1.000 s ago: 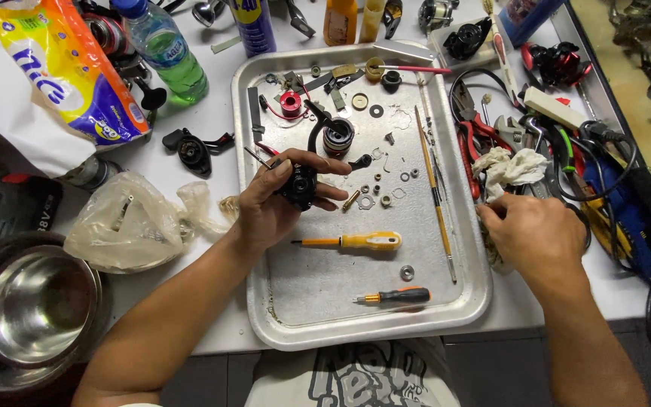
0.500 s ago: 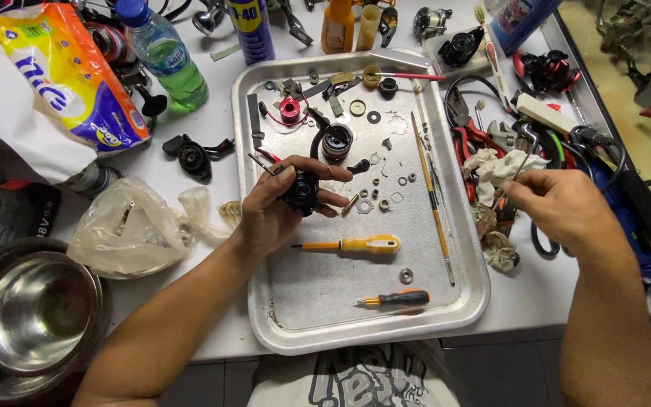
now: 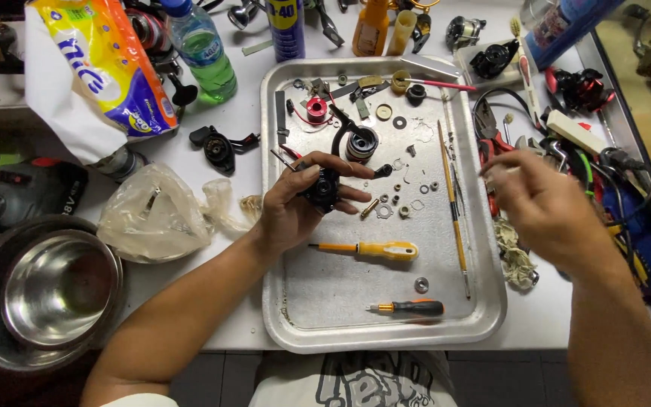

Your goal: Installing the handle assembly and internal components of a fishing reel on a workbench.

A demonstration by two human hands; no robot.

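Both hands hover over a cluttered white table (image 3: pixel 190 301). Left hand (image 3: pixel 295 203) is wrapped around a small black reel body (image 3: pixel 322 188), fingers closed on it, held just above the left half of a metal tray (image 3: pixel 386 335). Right hand (image 3: pixel 544 207) is blurred, raised over the tray's right edge, well apart from the left; whether its fingers pinch anything cannot be told.

At far left sits a steel bowl (image 3: pixel 47 290), with a crumpled clear plastic bag (image 3: pixel 156 215) beside it and a yellow snack bag (image 3: pixel 103 64) above. A green bottle (image 3: pixel 201 49) stands near the tray's top left corner.

Inside the tray, below the left hand, lies a yellow screwdriver (image 3: pixel 374 250), and nearer the front edge an orange-and-black screwdriver (image 3: pixel 412 307). A red spool (image 3: pixel 316 109) lies near the top. Small washers (image 3: pixel 397 203) and screws are scattered just right of the reel body.
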